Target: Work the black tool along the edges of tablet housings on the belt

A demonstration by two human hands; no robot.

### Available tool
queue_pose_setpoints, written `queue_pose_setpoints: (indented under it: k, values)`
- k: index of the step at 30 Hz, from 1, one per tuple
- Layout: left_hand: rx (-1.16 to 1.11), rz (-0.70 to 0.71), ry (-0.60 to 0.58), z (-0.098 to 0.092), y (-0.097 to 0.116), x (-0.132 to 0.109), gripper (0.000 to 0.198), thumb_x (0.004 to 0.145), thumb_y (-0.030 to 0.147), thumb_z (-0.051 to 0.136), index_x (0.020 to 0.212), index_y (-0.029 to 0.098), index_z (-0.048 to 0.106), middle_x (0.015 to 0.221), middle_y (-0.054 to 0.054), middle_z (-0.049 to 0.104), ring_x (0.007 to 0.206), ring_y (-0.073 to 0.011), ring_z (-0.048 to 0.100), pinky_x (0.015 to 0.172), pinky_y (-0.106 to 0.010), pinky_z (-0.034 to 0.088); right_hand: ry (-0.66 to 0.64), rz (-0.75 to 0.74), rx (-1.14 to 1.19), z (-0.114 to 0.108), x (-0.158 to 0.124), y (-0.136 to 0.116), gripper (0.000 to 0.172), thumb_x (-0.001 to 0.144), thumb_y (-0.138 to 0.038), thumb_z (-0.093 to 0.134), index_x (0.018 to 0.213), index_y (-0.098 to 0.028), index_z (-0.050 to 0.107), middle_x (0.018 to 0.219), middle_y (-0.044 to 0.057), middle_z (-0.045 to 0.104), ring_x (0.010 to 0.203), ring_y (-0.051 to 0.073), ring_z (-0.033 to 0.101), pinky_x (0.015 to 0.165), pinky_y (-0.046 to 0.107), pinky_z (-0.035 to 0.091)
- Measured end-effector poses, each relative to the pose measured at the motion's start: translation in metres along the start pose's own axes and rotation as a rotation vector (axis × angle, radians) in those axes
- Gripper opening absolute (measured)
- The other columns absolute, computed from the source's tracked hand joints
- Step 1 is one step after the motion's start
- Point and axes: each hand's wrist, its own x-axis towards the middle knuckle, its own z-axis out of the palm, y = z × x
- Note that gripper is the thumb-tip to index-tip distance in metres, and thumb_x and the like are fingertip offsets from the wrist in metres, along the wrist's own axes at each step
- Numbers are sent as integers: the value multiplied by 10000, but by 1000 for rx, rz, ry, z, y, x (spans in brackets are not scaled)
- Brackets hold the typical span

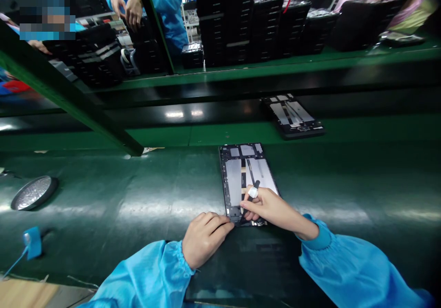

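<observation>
An opened tablet (233,181) lies on the green work surface in front of me, its silver battery panels, dark ribbon strip and circuit parts exposed. My left hand (206,236) is at its lower left corner, fingers close together and their tips pressed to the edge. Between the thumb and fingers of my right hand (267,205) is a slim black hand tool (255,186) with a white band. The tool slants down to the tablet's lower end; its exact kind and its tip are hard to make out.
Beyond, a second opened tablet (292,117) rests on the green ledge. A round metallic dish (34,193) and a blue clip with a cord (32,242) are at left. A green post (86,110) slants across. Tall black stacks (223,23) and co-workers' hands (132,11) are behind.
</observation>
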Motion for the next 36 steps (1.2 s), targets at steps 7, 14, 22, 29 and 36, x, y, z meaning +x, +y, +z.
queue_pose_setpoints:
  k: [7, 14, 22, 29, 36]
  values:
    - [0, 2, -2, -1, 0, 0, 213, 920, 133, 568, 1130, 150, 599, 1065, -9, 636, 896, -146, 517, 725, -290, 386, 9, 38, -18, 1, 0, -6, 199, 858, -302, 586, 881, -113, 525, 705, 68, 670, 701, 191, 685, 606, 230, 560]
    - [19, 8, -15, -3, 0, 0, 204, 945, 146, 530, 1135, 146, 604, 1076, -25, 636, 907, -140, 514, 727, -291, 396, 14, 45, -26, 1, -2, -7, 192, 863, -296, 581, 886, -112, 528, 707, 76, 670, 699, 203, 685, 606, 248, 560]
    - [217, 99, -94, -9, 6, 4, 300, 977, 129, 424, 1210, 169, 609, 1096, -49, 601, 896, -187, 484, 682, -319, 345, 33, 36, -31, 1, -1, -7, 250, 839, -374, 581, 852, -131, 524, 708, 76, 668, 691, 208, 680, 626, 273, 568]
    - [147, 45, -125, -7, 4, 8, 284, 996, 165, 404, 1185, 206, 611, 1080, -34, 588, 912, -174, 476, 704, -312, 352, 239, -56, -172, -13, -25, 16, 395, 852, -546, 543, 852, -150, 550, 709, 47, 624, 572, 156, 582, 505, 244, 436]
    - [106, 15, -90, -4, 3, 7, 259, 966, 143, 477, 1185, 210, 598, 1082, -45, 576, 933, -169, 490, 729, -299, 393, 290, -169, -338, -11, -34, 26, 335, 914, -486, 538, 847, -165, 607, 711, 6, 555, 612, 119, 495, 569, 244, 351]
